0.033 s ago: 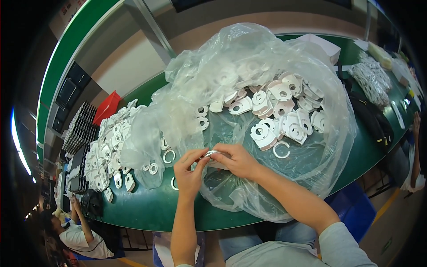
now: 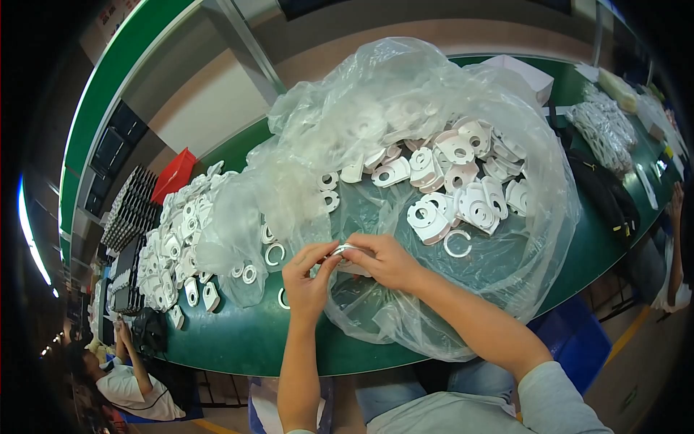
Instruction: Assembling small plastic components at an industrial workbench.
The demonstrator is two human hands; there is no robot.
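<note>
Both hands meet in front of the clear plastic bag (image 2: pixel 390 318). Between their fingertips is a small white plastic part (image 2: pixel 344 248), mostly covered by the fingers. My left hand (image 2: pixel 307 278) pinches it from the left. My right hand (image 2: pixel 387 262) grips it from the right, thumb and fingers closed. Inside the open bag lies a heap of white plastic plates with round holes (image 2: pixel 477 206). A loose white C-shaped ring (image 2: pixel 457 244) rests right of my right hand. Another white ring (image 2: pixel 275 254) lies beyond my left hand, and one more (image 2: pixel 283 298) is partly hidden behind it.
A pile of white parts (image 2: pixel 170 253) covers the left of the green table (image 2: pixel 238 340). Behind it stand a red bin (image 2: pixel 173 176) and stacked dark trays (image 2: pixel 130 210). White bundles (image 2: pixel 603 130) and a black bag (image 2: pixel 600 192) lie at right. A co-worker (image 2: pixel 137 387) sits at left.
</note>
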